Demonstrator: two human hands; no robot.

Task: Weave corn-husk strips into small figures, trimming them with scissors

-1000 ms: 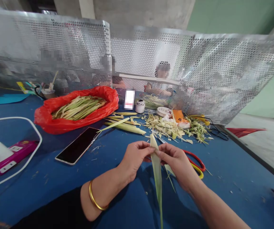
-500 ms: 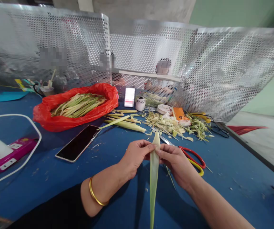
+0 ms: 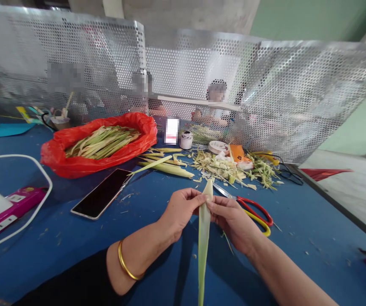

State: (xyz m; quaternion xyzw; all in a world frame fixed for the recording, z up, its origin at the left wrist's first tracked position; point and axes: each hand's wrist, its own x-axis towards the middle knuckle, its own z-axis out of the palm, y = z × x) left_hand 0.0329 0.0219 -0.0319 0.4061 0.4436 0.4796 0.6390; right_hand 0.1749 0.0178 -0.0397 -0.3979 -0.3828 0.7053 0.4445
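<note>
My left hand and my right hand both pinch the upper end of a long pale green leaf strip, which hangs down toward me over the blue table. A gold bangle sits on my left wrist. Scissors with red and yellow handles lie on the table just behind my right hand.
A red plastic bag of green strips lies back left, a dark phone in front of it. Loose stalks and a heap of cuttings lie mid-table. A perforated metal screen stands behind, with people beyond it. A pink device sits left.
The strip's lower end has swung from right of centre to hang straight down. My hands keep their pinch, and the scissors' blades now show behind my right hand.
</note>
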